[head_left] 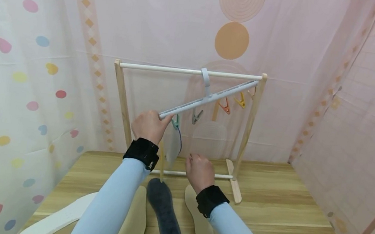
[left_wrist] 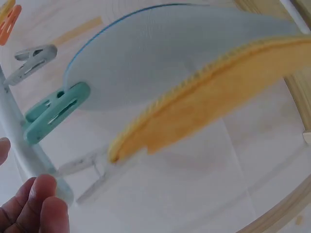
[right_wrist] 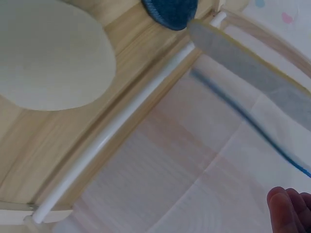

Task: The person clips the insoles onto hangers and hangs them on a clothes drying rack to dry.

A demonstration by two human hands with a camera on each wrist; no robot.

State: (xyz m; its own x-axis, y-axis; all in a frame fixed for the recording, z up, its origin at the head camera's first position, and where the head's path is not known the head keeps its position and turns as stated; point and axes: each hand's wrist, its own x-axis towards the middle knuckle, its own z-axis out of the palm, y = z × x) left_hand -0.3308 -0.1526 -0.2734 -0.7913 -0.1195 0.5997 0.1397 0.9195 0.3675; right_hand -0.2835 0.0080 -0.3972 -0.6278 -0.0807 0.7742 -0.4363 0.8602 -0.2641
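Observation:
My left hand [head_left: 149, 126] grips the lowered left end of a pale blue clip hanger [head_left: 211, 97], which hangs tilted from the rack's top bar by its hook. A green clip [left_wrist: 57, 111] on it holds a grey insole with a blue edge [left_wrist: 146, 53]. Beside that, a whitish clip [left_wrist: 80, 170] at the bar's end holds an insole with an orange-yellow face [left_wrist: 209, 104]. My right hand [head_left: 200, 171] is in front of the rack's lower bar, fingers loosely bent, holding nothing visible. Below it lies a cream insole [head_left: 199, 220].
A drying rack [head_left: 161, 68] with wooden legs stands on the wooden table [head_left: 285, 207]. Grey [head_left: 197, 116], orange [head_left: 225, 106] and yellow [head_left: 241, 100] clips hang along the hanger. A dark blue insole [head_left: 164, 213], a beige insole [head_left: 136, 220] and a white insole [head_left: 59, 214] lie in front.

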